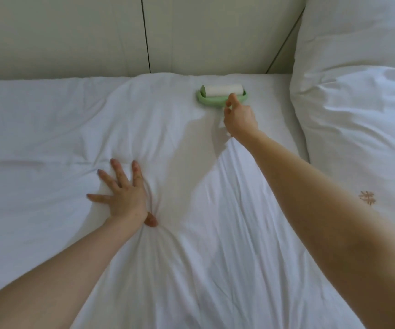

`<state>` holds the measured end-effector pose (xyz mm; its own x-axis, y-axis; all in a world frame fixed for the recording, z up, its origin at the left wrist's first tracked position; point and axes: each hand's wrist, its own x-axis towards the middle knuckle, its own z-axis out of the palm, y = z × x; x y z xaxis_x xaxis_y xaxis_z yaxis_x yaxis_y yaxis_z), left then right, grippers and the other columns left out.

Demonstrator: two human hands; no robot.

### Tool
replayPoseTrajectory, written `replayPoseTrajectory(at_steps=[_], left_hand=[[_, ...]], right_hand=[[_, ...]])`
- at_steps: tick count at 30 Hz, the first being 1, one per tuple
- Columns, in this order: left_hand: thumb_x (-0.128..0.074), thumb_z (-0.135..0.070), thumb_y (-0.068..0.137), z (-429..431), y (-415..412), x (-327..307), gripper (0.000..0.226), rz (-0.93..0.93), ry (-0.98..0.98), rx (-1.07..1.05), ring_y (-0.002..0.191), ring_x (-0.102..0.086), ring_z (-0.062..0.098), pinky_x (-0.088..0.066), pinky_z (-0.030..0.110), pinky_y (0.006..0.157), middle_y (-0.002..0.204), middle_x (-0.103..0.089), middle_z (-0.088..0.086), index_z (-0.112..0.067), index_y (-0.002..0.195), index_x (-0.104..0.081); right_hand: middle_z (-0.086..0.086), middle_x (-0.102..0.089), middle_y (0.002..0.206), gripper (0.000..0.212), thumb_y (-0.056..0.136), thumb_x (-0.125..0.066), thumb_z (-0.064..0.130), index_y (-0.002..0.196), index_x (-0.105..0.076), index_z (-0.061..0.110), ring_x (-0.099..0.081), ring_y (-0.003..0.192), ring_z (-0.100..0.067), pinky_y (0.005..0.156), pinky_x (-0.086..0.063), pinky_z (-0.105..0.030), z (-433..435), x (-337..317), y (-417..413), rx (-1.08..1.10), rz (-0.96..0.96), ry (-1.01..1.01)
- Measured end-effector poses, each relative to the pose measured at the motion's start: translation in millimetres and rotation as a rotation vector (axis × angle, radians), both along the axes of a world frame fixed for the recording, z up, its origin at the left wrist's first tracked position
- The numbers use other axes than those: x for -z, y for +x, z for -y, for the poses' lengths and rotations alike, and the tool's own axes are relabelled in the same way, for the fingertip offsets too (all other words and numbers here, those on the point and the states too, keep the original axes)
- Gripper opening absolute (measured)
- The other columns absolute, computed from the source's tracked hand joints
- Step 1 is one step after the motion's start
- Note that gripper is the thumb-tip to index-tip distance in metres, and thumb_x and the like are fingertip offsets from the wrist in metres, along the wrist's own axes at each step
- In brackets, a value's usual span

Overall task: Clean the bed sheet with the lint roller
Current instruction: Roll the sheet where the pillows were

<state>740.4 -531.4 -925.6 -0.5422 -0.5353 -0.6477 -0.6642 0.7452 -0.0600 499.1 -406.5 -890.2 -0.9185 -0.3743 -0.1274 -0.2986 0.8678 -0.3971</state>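
A white bed sheet [49,119] covers the bed and is creased around my hands. The lint roller [217,93] has a white roll in a pale green frame and lies on the sheet near the headboard. My right hand [239,118] grips its handle, which is mostly hidden inside the fist, with the arm stretched far forward. My left hand [120,193] presses flat on the sheet with fingers spread, nearer to me and left of centre. Folds of fabric gather around that palm.
A padded cream headboard [84,36] runs along the far side of the bed. Two white pillows [358,103] are stacked at the right, close to the roller and my right forearm.
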Motion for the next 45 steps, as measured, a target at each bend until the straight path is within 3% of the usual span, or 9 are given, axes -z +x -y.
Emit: replayPoseTrajectory(at_steps=[7, 14, 17, 20, 27, 32, 38, 42, 45], left_hand=[[-0.088, -0.049, 0.054, 1, 4, -2, 0.152, -0.033, 0.005, 0.003, 0.138, 0.025, 0.051, -0.013, 0.079, 0.101, 0.147, 0.041, 0.021, -0.022, 0.147, 0.029], [-0.089, -0.049, 0.053, 0, 4, -4, 0.153, -0.046, -0.004, -0.004, 0.139, 0.024, 0.05, -0.014, 0.078, 0.101, 0.149, 0.039, 0.02, -0.023, 0.147, 0.029], [-0.088, -0.05, 0.053, 1, 4, -3, 0.152, -0.052, -0.01, -0.003, 0.139, 0.023, 0.05, -0.014, 0.078, 0.102, 0.149, 0.039, 0.02, -0.023, 0.148, 0.027], [-0.088, -0.051, 0.052, 1, 6, 0, 0.153, -0.062, -0.02, 0.001, 0.139, 0.023, 0.051, -0.015, 0.078, 0.101, 0.149, 0.038, 0.021, -0.022, 0.148, 0.028], [-0.086, -0.056, 0.051, 1, 4, 5, 0.154, -0.048, -0.034, -0.001, 0.139, 0.022, 0.051, -0.017, 0.077, 0.102, 0.148, 0.039, 0.022, -0.021, 0.146, 0.031], [-0.085, -0.055, 0.054, 0, 4, 8, 0.151, -0.068, -0.035, 0.0, 0.139, 0.022, 0.052, -0.017, 0.078, 0.101, 0.148, 0.038, 0.024, -0.021, 0.147, 0.029], [-0.08, -0.064, 0.053, -4, 7, 13, 0.152, -0.067, -0.118, 0.047, 0.139, 0.016, 0.056, -0.021, 0.077, 0.099, 0.148, 0.033, 0.03, -0.016, 0.145, 0.031], [-0.083, -0.062, 0.052, -5, 6, 13, 0.153, -0.08, -0.102, 0.017, 0.139, 0.018, 0.055, -0.018, 0.078, 0.1, 0.148, 0.034, 0.028, -0.018, 0.146, 0.03], [-0.082, -0.062, 0.052, -5, 7, 12, 0.153, -0.08, -0.103, 0.02, 0.138, 0.018, 0.055, -0.018, 0.078, 0.099, 0.148, 0.034, 0.029, -0.017, 0.146, 0.03]], right_hand=[[-0.029, -0.061, 0.083, 0.034, 0.099, -0.04, 0.02, 0.132, -0.043, 0.012, -0.058, 0.078, -0.045, 0.058, -0.032, -0.036, -93, 1, 94, -0.006, 0.021, 0.003], [-0.016, -0.063, 0.075, 0.049, 0.086, -0.054, 0.01, 0.126, -0.046, 0.037, -0.05, 0.046, -0.021, 0.039, -0.04, -0.017, -136, -51, 144, -0.004, 0.215, -0.117], [-0.009, -0.062, 0.073, 0.052, 0.09, -0.051, 0.018, 0.135, -0.04, 0.04, -0.057, 0.057, -0.026, 0.059, -0.051, -0.034, -124, -50, 157, -0.202, 0.174, 0.062], [-0.002, -0.049, 0.084, 0.055, 0.093, -0.043, 0.019, 0.142, -0.031, 0.041, -0.048, 0.068, -0.022, 0.06, -0.036, -0.03, -108, -37, 159, -0.288, 0.045, 0.22], [-0.01, -0.052, 0.078, 0.047, 0.093, -0.046, 0.014, 0.138, -0.04, 0.026, -0.05, 0.069, -0.03, 0.06, -0.032, -0.03, -42, -14, 128, -0.247, -0.002, 0.055], [-0.021, -0.061, 0.108, 0.036, 0.096, -0.045, 0.021, 0.132, -0.046, 0.019, -0.057, 0.099, -0.04, 0.072, -0.039, -0.036, 39, -6, 85, -0.216, -0.012, -0.019], [-0.011, -0.051, 0.093, 0.03, 0.094, -0.036, 0.012, 0.121, -0.049, 0.014, -0.058, 0.087, -0.034, 0.069, -0.054, -0.041, 108, -16, 35, -0.218, 0.052, -0.048], [-0.006, -0.047, 0.081, 0.03, 0.093, -0.027, 0.009, 0.114, -0.048, 0.012, -0.052, 0.055, -0.021, 0.025, -0.032, -0.016, 137, -23, 12, -0.208, 0.092, 0.01], [-0.009, -0.048, 0.089, 0.029, 0.094, -0.03, 0.011, 0.116, -0.048, 0.013, -0.056, 0.066, -0.025, 0.039, -0.047, -0.026, 135, -25, 15, -0.187, 0.088, -0.001]])
